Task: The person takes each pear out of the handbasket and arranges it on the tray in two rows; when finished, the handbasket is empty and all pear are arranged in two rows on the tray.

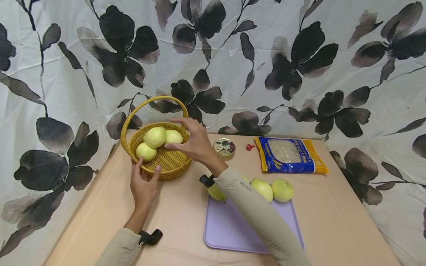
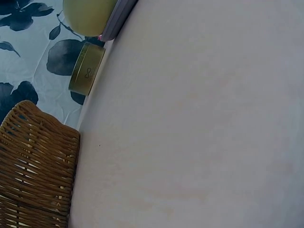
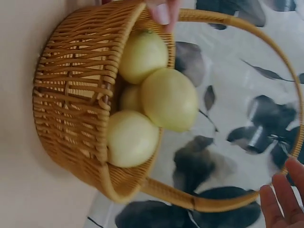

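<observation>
A yellow wicker basket (image 1: 173, 162) with a tall arched handle (image 1: 124, 129) stands at the back left of the table. Several round, pale yellow-green fruits (image 1: 155, 137) are heaped in its left half, and the right wrist view shows the pile (image 3: 168, 99) from the side. My left hand (image 1: 144, 186) holds the basket's near left rim, with fingertips over the edge and the thumb against the outer wall. Above the basket's right side is my right hand (image 1: 193, 142), thumb and fingers spread, with nothing in its grasp. Its fingers (image 3: 282, 197) appear beside the handle in the right wrist view.
A lilac tray (image 1: 229, 229) bears more fruits (image 1: 283, 190) along its far edge, partly hidden by my right sleeve. Behind it lie a round tin (image 1: 224, 148), a small red item (image 1: 250, 147) and a blue-and-yellow packet (image 1: 289, 155). A floral cloth hangs behind the table.
</observation>
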